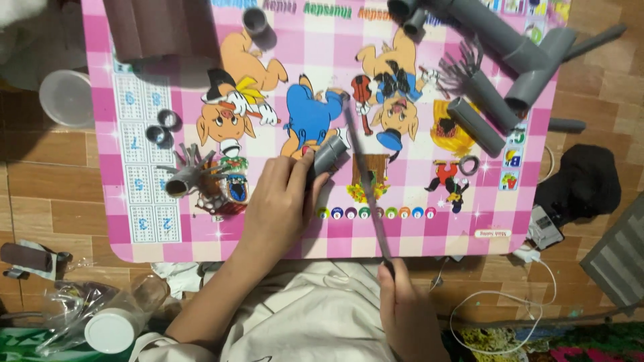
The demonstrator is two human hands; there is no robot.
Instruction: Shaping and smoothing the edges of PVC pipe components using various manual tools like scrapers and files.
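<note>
While hands press a grey tube [329, 154], the pink checked mat [134, 121] lies beneath.

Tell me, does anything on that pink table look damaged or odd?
Yes. Two grey tubes have one end slit into splayed strips: one near the left hand, another toward the far right. The left hand steadies a short grey tube while the right hand holds a long thin blade against it.

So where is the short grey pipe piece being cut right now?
In the head view, the grey pipe piece sits mid-table on the pink mat, held by the left hand, with the long blade beside it.
</note>
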